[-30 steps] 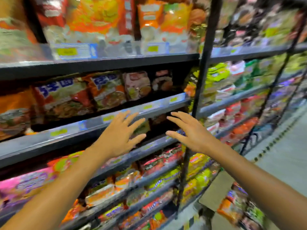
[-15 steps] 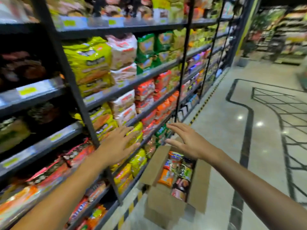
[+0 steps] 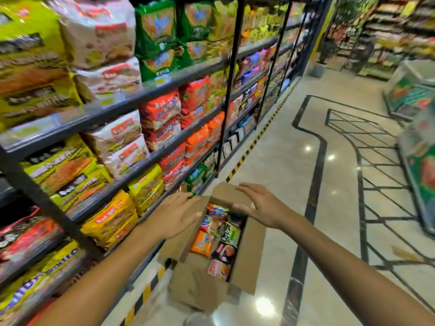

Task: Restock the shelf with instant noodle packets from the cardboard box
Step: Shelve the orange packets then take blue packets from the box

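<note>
An open cardboard box (image 3: 247,252) stands on the floor beside the shelf, its flaps folded out. Inside lie several instant noodle packets (image 3: 220,236) in orange, green, black and pink wrappers. My left hand (image 3: 175,214) hovers over the box's left flap with fingers straight and spread, holding nothing. My right hand (image 3: 261,204) reaches over the far end of the box, fingers straight, empty as well. The shelf (image 3: 150,95) on the left is packed with noodle packs in yellow, white, red and green.
Black shelf uprights (image 3: 231,85) divide the rack, which runs away down the aisle. A yellow-and-black striped strip (image 3: 249,149) lines the floor at the rack's base. Glossy tiled floor (image 3: 282,161) stretches right. Chest freezers (image 3: 414,90) stand at the far right.
My view swung from the shelf to the right and down, bringing the box on the floor into sight. Both open hands dropped from shelf height to just over the box.
</note>
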`<state>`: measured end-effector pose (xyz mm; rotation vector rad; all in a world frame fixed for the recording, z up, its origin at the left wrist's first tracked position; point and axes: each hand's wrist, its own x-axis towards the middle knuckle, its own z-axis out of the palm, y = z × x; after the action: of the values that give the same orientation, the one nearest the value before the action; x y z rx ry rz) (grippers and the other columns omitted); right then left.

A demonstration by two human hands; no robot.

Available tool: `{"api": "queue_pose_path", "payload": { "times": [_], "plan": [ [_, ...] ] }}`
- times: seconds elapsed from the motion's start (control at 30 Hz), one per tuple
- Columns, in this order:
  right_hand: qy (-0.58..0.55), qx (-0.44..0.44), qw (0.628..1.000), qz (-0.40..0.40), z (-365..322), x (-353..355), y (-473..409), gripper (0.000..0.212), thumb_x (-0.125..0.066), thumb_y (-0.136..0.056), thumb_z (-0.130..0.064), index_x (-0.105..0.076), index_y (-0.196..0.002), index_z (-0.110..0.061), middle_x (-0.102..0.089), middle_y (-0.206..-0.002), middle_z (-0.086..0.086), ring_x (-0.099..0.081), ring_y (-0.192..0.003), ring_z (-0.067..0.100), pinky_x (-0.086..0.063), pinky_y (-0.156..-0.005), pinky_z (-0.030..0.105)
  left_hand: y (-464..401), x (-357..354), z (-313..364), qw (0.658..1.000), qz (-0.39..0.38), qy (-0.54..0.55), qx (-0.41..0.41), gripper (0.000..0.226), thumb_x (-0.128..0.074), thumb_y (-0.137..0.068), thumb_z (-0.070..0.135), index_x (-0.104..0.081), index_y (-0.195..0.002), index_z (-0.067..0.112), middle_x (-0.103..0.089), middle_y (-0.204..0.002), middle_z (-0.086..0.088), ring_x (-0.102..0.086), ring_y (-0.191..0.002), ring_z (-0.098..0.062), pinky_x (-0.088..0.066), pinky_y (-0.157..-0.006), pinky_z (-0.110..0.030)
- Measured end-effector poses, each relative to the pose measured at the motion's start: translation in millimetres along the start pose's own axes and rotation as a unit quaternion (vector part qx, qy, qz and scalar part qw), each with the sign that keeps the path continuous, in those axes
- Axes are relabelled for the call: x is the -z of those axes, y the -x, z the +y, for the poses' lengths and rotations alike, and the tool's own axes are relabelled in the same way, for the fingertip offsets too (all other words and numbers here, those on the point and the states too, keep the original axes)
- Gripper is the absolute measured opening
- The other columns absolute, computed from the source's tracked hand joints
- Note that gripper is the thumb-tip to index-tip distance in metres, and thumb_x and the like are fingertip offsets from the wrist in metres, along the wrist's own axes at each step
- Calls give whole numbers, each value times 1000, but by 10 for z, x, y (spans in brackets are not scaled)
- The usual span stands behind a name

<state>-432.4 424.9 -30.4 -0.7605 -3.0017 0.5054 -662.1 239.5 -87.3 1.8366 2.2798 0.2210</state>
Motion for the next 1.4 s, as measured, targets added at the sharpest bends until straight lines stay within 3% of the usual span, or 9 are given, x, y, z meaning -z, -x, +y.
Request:
{"api": "queue_pose_path", "payload": {
  "times": [0.17, 0.3, 0.67, 0.8, 0.87, 0.93, 1.07, 1.17, 1.4],
  "plan": [
    [14, -26, 998, -58, 369, -39, -573, 90, -24, -83, -82, -35, -152, -25, -31, -159, 0, -26, -146, 20, -24, -120, 38, -600, -269, -309, 997, -23, 60, 34, 111, 13, -72, 89, -31, -154, 28, -27, -162, 1, -24, -148, -21, -21, -120, -39],
    [27, -30, 995, -92, 619, -86, -1085, 74, -40, -92, -67, -33, -153, -24, -30, -159, 1, -25, -146, 22, -23, -119, 36, -953, -366, -513, 993, -47, 88, 62, 126, 23, -57, 93, -29, -155, 31, -24, -163, 0, -19, -149, -23, -17, -120, -40],
    [10, 49, 972, -228, 948, -687, -2545, 78, -37, -90, -74, -29, -154, -29, -30, -159, 2, -24, -147, 25, -27, -118, 44, -1259, -839, -950, 973, -40, 128, 185, 122, 16, -63, 90, -32, -153, 23, -33, -159, -2, -29, -146, -23, -19, -120, -37],
    [10, 98, 958, -269, 1188, -843, -3009, 72, -47, -94, -61, -30, -154, -24, -30, -159, 2, -24, -147, 23, -24, -117, 36, -1442, -1103, -954, 961, -5, 139, 239, 67, -37, -94, 58, -70, -117, 4, -69, -118, -16, -68, -105, -33, -56, -89, -46],
    [13, 139, 946, -291, 1352, -905, -3223, 69, -52, -95, -56, -35, -152, -21, -37, -156, 3, -30, -144, 23, -27, -115, 33, -1581, -1234, -932, 941, -53, 180, 281, 68, -33, -97, 59, -69, -113, 3, -68, -116, -18, -67, -104, -35, -55, -88, -43],
    [11, 164, 936, -312, 1553, -951, -3478, 69, -52, -93, -59, -39, -149, -21, -42, -152, 3, -35, -142, 22, -32, -114, 34, -1747, -1335, -853, 920, -24, 204, 334, 75, -26, -96, 64, -69, -117, 6, -68, -120, -18, -67, -108, -35, -55, -89, -44],
    [3, 193, 912, -363, 2035, -1092, -3849, 63, -53, -95, -54, -38, -150, -26, -41, -153, 1, -33, -142, 23, -31, -112, 31, -2144, -1656, -578, 878, 1, 282, 387, 50, -38, -93, 53, -62, -123, 21, -72, -112, -7, -63, -107, -18, -49, -88, -28],
    [29, 215, 900, -378, 2405, -1479, -4156, 66, -51, -94, -58, -39, -149, -23, -44, -151, 1, -33, -144, 25, -34, -109, 31, -2431, -2048, -541, 841, -29, 294, 454, 80, -21, -91, 76, -54, -140, 22, -56, -140, 0, -50, -131, -19, -39, -107, -28],
    [49, 211, 892, -397, 3192, -3193, -4652, 62, -58, -95, -48, -39, -150, -26, -49, -148, 0, -43, -138, 23, -41, -107, 32, -2853, -3582, -805, 807, -66, 289, 511, 91, -9, -79, 70, -39, -151, 22, -38, -156, -4, -34, -143, -26, -26, -115, -30]
  ]
}}
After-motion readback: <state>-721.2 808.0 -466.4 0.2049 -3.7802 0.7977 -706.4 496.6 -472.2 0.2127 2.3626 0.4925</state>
